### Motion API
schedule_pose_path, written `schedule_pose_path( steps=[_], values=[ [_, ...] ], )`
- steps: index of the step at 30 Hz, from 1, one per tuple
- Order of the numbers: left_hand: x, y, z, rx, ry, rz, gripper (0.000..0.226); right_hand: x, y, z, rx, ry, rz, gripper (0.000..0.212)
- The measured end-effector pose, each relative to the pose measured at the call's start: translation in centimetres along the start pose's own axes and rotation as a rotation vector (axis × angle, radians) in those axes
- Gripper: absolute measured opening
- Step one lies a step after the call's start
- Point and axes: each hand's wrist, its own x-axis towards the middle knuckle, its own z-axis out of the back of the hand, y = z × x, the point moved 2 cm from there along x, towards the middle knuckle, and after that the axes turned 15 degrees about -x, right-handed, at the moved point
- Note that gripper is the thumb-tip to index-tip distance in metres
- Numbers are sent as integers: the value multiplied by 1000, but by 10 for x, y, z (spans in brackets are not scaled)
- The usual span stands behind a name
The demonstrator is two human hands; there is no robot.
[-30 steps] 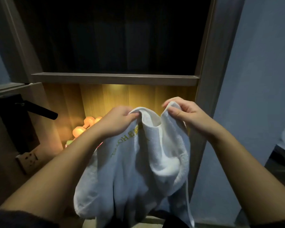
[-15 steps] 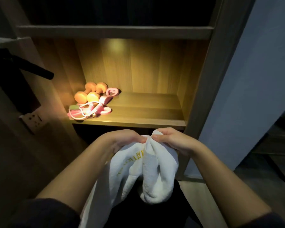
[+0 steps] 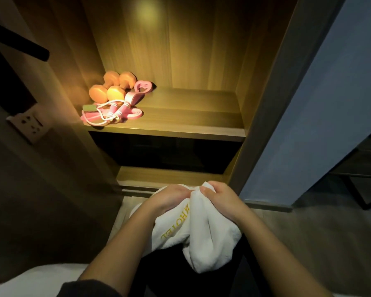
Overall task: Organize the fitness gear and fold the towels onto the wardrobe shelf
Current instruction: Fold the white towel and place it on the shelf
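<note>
Towel (image 3: 204, 239) hangs lengthwise downward (bunched).

I hold both bare arms out in front. My left hand (image 3: 169, 198) and right hand (image 3: 221, 196) sit close together, fingers curled, each gripping the towel (image 3: 204, 239).

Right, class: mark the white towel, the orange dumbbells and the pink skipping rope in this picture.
white towel (image 3: 210, 239), head view: on its plain hanging fold.
orange dumbbells (image 3: 115, 93), head view: on the front end of the right-hand one.
pink skipping rope (image 3: 124, 108), head view: on one pink handle.
</note>
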Motion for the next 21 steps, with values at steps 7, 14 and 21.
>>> schedule_pose_path(
  steps=[7, 14, 21],
  values=[
    [-26, 20, 10, 241, -155, -301, 16, 4, -17, -12, -206, -54, -44, 30],
    [-26, 50, 2, 520, -372, -325, 27, 0, -19, -7, -47, -305, 83, 15],
    [3, 53, 5, 501, -362, -258, 27, -8, 6, 12, 117, -35, 291, 22]
  ],
)
